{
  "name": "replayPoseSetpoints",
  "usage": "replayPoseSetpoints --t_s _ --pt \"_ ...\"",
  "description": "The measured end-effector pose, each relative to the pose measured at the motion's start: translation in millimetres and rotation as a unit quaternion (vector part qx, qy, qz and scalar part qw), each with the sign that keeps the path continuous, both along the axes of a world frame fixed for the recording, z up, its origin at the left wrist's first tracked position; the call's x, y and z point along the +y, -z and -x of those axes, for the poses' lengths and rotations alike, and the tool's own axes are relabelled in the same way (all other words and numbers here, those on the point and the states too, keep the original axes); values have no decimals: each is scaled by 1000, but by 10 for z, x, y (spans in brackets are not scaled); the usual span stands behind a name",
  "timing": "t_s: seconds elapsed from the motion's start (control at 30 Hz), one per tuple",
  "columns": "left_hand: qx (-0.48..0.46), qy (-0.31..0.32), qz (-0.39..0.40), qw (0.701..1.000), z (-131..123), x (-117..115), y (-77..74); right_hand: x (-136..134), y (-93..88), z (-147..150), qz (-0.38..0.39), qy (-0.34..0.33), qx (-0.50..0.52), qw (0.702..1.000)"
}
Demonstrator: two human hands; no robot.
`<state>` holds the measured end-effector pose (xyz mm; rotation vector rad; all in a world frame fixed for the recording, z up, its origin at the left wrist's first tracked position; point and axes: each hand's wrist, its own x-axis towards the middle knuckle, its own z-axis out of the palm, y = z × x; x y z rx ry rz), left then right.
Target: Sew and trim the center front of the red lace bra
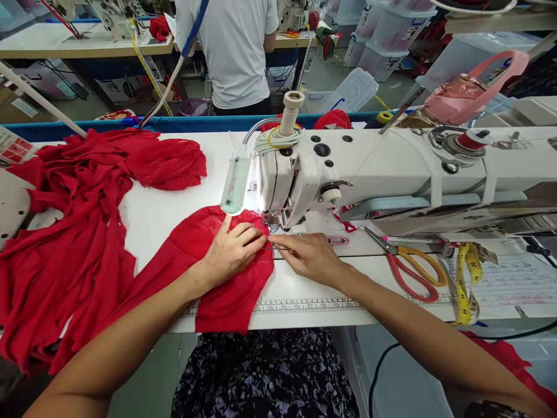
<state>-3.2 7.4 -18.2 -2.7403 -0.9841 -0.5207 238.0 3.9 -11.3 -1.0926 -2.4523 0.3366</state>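
Observation:
A red fabric piece [230,302] with a lace-like area lies under the front of the white sewing machine [300,174], its edge close to the presser foot [272,220]. My left hand [232,249] rests on this cloth, index finger stretched forward and the other fingers bent together at the cloth's edge. Just right of it, my right hand [311,255] is closed around a thin metal tool [278,248], perhaps tweezers; most of it is hidden by the fingers. The two hands' fingertips nearly meet in front of the needle area. A lit lamp [235,183] hangs above my left hand.
A large heap of red fabric [87,232] covers the left side. To the right lie scissors [413,267], a yellow tape measure [466,284] and a written sheet [513,278]. A printed ruler [304,305] runs along the front edge. A person [230,52] is at the table beyond.

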Motion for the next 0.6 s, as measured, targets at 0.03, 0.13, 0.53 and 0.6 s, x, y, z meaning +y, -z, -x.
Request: replayPoseSetpoints --t_s 0.03,0.13,0.53,0.6 --pt "-2 -1 -3 1000 6 -3 -5 25 22 19 5 -10 -4 1000" --pt "0 1 -9 1000 24 -9 -32 43 64 37 3 -23 -21 1000" --pt "-21 -10 27 999 5 -3 -46 -22 49 20 -62 -44 -69 995" --pt "-19 -6 24 1000 10 1 -43 -31 64 13 -69 -40 -74 994"
